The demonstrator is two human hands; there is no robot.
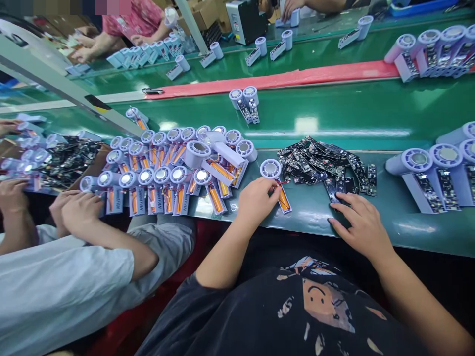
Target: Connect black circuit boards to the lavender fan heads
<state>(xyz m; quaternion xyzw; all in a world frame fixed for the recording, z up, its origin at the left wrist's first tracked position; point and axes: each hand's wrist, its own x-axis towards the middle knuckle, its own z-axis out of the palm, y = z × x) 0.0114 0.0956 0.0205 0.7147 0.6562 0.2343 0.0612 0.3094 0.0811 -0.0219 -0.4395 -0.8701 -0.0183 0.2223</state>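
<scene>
My left hand point(258, 200) is closed at the near side of a lilac handheld fan point(270, 169), fingertips by its red wires. The fan's round head faces up, and its opened handle shows an orange battery point(284, 201). My right hand point(361, 222) has its fingers apart, index fingertip at the lower end of a circuit board point(330, 190) on the near edge of the pile. Behind that board lies a heap of black circuit boards point(311, 160). Whether the fingertip presses on the board is hard to tell.
Many lilac fans with orange batteries point(146, 176) crowd the bench to my left. Fans with boards fitted point(419, 160) stand at the right, and a pair point(244, 99) sits on the green belt point(334, 111). A co-worker's hands point(79, 212) rest close on the left; other people work across the line.
</scene>
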